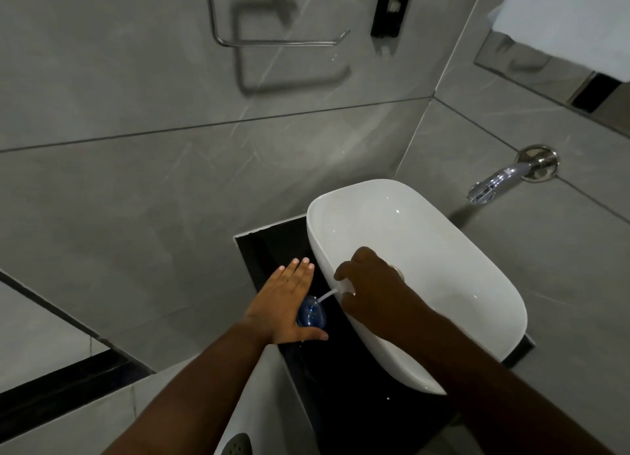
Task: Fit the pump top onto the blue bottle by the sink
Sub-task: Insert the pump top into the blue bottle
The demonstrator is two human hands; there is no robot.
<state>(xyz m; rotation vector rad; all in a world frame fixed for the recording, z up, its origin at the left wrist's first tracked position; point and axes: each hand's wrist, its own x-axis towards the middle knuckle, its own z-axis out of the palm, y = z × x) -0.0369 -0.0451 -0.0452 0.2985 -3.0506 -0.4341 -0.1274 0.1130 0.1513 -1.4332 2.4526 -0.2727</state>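
Note:
The blue bottle (311, 314) stands on the black counter (269, 250) just left of the white basin (426, 222), seen from above. My left hand (286, 301) rests against the bottle's left side, fingers stretched flat and thumb curled around its near side. My right hand (368, 280) hovers over the basin's left rim, shut on the white pump top (345, 285). The pump's thin white tube (327, 296) slants down from that hand to the bottle's mouth; whether its tip is inside I cannot tell.
A chrome tap (494, 185) juts from the wall above the basin's right side. A metal towel ring (272, 38) and a black fitting (392, 7) hang on the grey tiled wall. The counter's edge drops off at the left.

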